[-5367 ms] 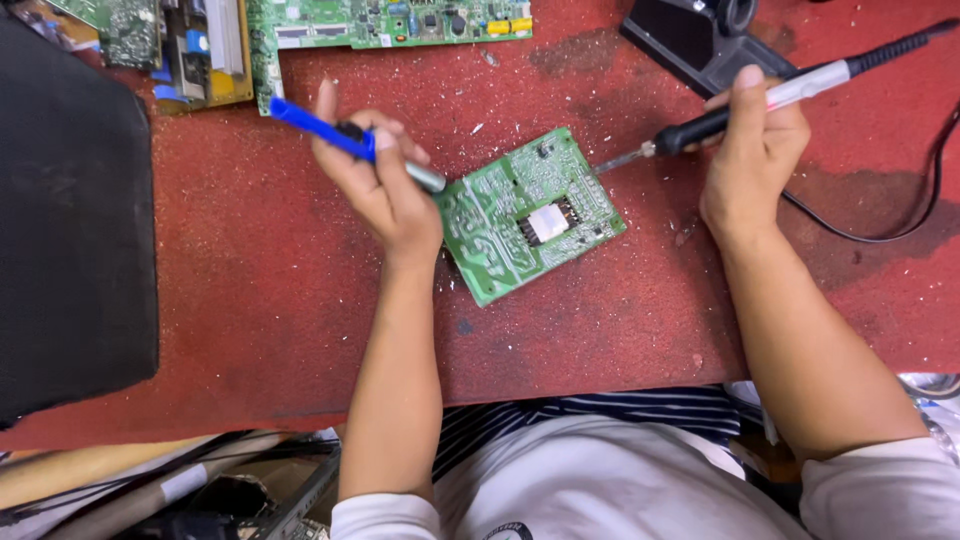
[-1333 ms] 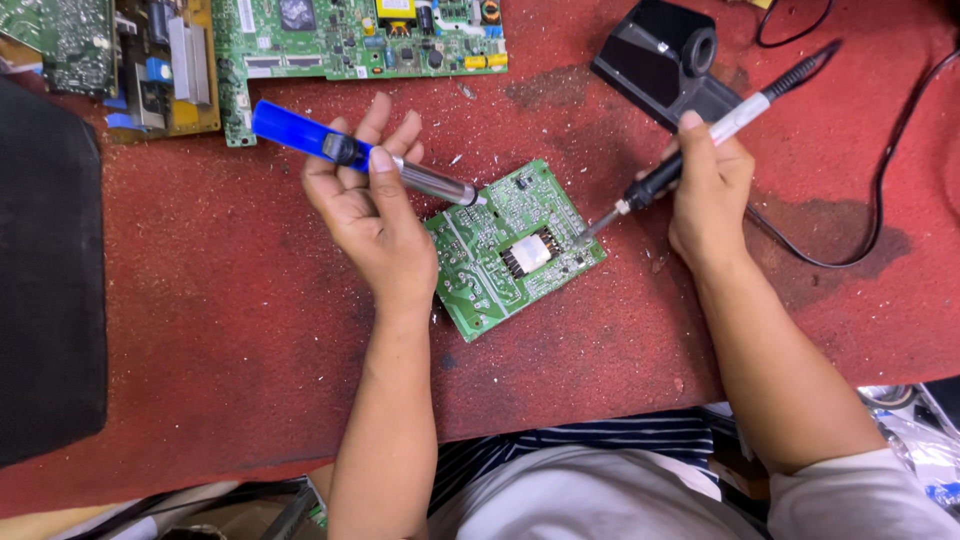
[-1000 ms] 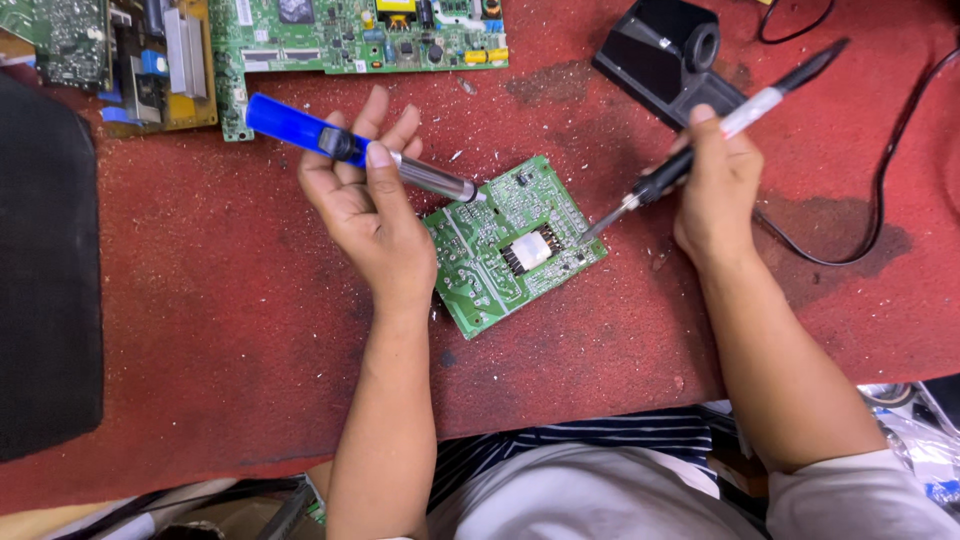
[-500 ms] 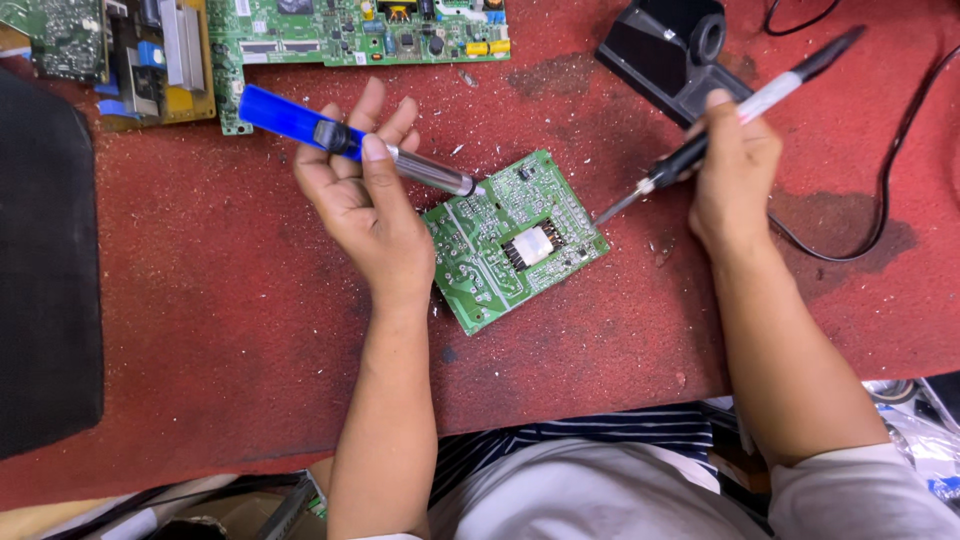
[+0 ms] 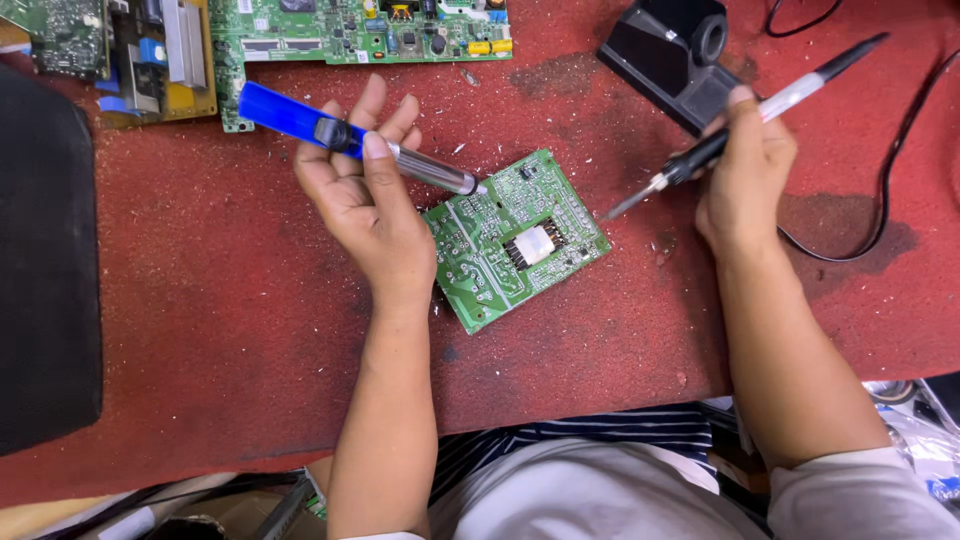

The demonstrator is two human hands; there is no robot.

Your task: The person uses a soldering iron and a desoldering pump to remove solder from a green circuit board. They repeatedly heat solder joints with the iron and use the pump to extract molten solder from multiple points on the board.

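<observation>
Green circuit board [image 5: 515, 240] lies on a red bench [image 5: 200, 330], just beside the left hand's fingertips. Left hand [image 5: 365, 205] grips a blue-handled pump [image 5: 350, 140], its tip touching the board's edge. Right hand [image 5: 745, 175] grasps a soldering iron [image 5: 700, 155], tip just off the board's right corner.

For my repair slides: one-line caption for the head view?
Left hand holds a blue desoldering pump, right hand a soldering iron, over a green circuit board.

Worn red worktop [image 5: 200, 330], evenly lit
</observation>
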